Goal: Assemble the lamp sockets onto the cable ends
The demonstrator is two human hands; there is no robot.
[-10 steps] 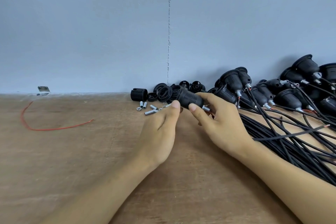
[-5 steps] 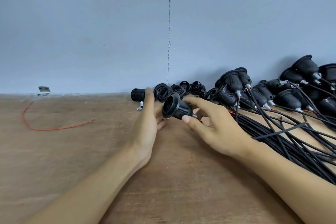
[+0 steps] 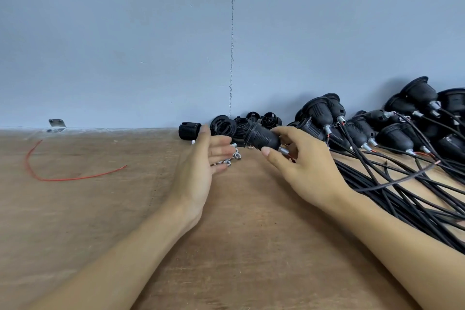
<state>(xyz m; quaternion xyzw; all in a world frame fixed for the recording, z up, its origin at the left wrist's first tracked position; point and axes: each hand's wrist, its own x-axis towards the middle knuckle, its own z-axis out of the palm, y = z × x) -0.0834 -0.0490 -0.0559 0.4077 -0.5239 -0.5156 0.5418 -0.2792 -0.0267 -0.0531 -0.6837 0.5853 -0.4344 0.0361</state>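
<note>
Since half a second ago the left hand (image 3: 201,166) has drawn back from the parts by the wall, and the lamp socket (image 3: 261,136) now shows its side rather than its mouth. The left fingers are straight and apart, holding nothing, palm facing three o'clock, probably ready to take the wide end. The right hand (image 3: 309,168) pinches the socket just above the table (image 3: 251,234), thumb under and fingers over. Its long axis runs ten to four o'clock, with the flanged mouth at ten and the metal nipple at four, toward the cables (image 3: 402,199). Beyond lie small nuts (image 3: 236,156), black rings (image 3: 224,127) at twelve, and finished sockets (image 3: 319,111) at two.
</note>
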